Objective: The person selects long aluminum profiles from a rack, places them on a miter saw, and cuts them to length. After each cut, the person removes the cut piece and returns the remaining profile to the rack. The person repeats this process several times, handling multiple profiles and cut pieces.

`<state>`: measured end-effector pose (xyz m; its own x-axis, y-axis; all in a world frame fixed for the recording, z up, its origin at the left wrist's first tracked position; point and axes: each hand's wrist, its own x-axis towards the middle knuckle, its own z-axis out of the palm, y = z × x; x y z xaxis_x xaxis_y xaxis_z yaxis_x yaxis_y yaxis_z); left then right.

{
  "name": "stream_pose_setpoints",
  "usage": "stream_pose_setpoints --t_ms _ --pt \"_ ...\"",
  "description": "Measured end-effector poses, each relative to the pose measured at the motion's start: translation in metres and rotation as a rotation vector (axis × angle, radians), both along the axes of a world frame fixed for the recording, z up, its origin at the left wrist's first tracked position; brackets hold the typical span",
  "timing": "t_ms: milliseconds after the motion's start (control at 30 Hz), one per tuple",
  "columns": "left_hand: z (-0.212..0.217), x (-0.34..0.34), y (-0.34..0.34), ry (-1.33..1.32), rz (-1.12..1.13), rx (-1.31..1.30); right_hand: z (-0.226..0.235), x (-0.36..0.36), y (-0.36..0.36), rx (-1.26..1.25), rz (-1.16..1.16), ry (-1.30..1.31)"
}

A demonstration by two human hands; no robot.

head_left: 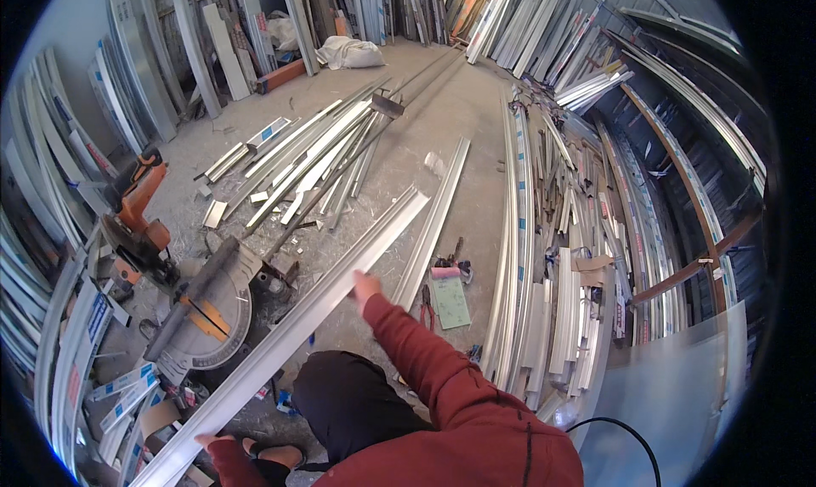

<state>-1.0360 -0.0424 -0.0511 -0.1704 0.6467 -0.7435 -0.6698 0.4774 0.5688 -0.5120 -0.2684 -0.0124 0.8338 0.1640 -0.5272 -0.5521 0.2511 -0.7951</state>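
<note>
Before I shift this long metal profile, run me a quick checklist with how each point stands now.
1. Both hands on the long metal profile: ok; right hand higher up, left hand near the picture's lower edge.
2. Orange saw head raised off its round base: ok.
3. Saw power off: cannot tell.
4. Floor free of scraps: not ok; short offcuts lie about.
5. Red-handled pliers put away: not ok; on the floor beside the green pad.

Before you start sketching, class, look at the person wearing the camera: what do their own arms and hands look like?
Both arms are in long dark-red sleeves: the right sleeve is creased, and only a short part of the left sleeve shows. The right hand and left hand are ungloved. No markings are discernible on the sleeves.
</note>
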Motion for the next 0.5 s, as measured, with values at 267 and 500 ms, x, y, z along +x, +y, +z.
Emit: stream_pose_setpoints --t_ms 267,500 --pt "0.011 0.063 -0.023 -0.245 -0.063 0.004 0.016 -0.099 0.053 -0.062 0.405 0.154" --pt "-0.046 -0.105 0.100 0.005 0.052 0.106 0.005 -0.057 0.073 -0.109 0.317 0.174"
